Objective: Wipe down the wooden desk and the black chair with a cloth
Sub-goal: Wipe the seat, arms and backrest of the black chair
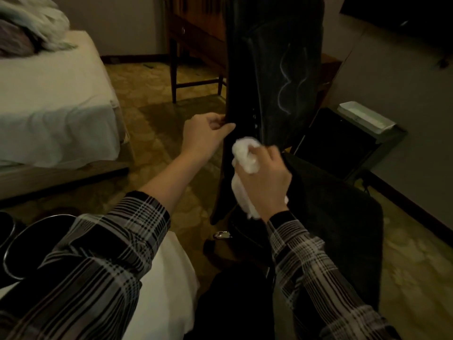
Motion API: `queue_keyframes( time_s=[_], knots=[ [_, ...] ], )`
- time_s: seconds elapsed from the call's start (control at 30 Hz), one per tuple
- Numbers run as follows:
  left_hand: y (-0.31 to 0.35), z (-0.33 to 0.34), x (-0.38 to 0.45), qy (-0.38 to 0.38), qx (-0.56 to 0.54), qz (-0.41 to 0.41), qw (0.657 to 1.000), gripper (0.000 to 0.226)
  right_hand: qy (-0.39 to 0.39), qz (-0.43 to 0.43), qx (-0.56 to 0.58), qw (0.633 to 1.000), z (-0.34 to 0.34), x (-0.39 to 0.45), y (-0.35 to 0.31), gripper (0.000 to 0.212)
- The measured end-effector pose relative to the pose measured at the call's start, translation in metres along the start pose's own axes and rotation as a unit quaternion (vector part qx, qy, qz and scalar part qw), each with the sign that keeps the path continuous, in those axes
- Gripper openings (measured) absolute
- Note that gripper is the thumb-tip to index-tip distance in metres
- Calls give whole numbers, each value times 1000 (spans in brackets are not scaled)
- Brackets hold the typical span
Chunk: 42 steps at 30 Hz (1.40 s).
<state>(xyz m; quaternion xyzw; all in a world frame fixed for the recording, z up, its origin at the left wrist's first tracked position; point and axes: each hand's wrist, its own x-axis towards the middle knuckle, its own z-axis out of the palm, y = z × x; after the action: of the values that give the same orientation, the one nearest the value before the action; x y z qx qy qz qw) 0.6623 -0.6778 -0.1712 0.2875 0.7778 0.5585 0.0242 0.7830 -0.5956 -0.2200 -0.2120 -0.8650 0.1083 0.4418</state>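
The black chair (pixel 274 69) stands in front of me, its tall backrest upright and its dark seat (pixel 331 204) lower right. My left hand (pixel 206 133) grips the left edge of the backrest near its base. My right hand (pixel 263 180) holds a bunched white cloth (pixel 245 155) against the lower backrest, just above the seat. Pale wavy smears show higher on the backrest. The wooden desk (pixel 196 25) stands behind the chair at the top centre, mostly hidden by it.
A bed with white sheets (pixel 49 94) fills the left side. A black cabinet with a white tray (pixel 365 116) on it stands to the right by the wall. Patterned carpet (pixel 159 131) lies between bed and chair. Round black objects (pixel 22 253) sit at lower left.
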Motion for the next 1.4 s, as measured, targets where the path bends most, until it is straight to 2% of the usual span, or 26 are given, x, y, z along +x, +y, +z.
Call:
queue_keyframes(
  time_s=[0.07,0.13,0.23,0.3,0.37,0.47,0.53,0.63,0.73,0.87,0.93,1.03,1.17,1.27,1.3,1.4],
  knots=[
    [0,2,-2,16,12,6,1000,25,68,-16,31,997,-1,22,-6,39],
    [0,4,-4,32,23,7,999,23,83,16,50,995,8,33,-6,43],
    [1,4,-4,32,15,-3,999,22,42,18,39,998,27,15,8,62],
    [3,3,-4,30,19,-1,999,22,2,24,25,999,37,-10,22,66],
    [5,3,-3,28,41,11,999,23,-35,47,42,997,41,-29,30,62],
    [8,6,0,23,52,18,998,23,-74,106,156,979,32,-26,31,43],
    [12,8,6,18,50,10,999,23,-58,125,232,963,19,-10,27,32],
    [22,11,22,7,51,9,999,30,11,124,287,950,-1,33,19,28],
    [45,14,42,30,10,2,999,42,48,117,288,949,-12,81,13,29],
    [97,16,86,110,-174,-3,979,44,52,63,282,956,-23,143,9,28],
    [109,17,108,147,-248,-17,957,35,50,25,251,966,-23,176,8,30],
    [105,20,125,164,-264,-21,950,24,29,-34,188,981,-7,207,5,34],
    [93,24,146,133,-298,-16,945,22,47,-71,153,985,41,172,28,30],
    [92,31,159,145,-295,-22,944,20,10,-35,137,990,66,109,70,51],
    [92,33,162,146,-292,-25,945,19,-8,-30,129,991,69,95,82,51],
    [94,38,171,131,-289,-26,948,26,-30,-50,117,991,61,101,94,37]
  ],
)
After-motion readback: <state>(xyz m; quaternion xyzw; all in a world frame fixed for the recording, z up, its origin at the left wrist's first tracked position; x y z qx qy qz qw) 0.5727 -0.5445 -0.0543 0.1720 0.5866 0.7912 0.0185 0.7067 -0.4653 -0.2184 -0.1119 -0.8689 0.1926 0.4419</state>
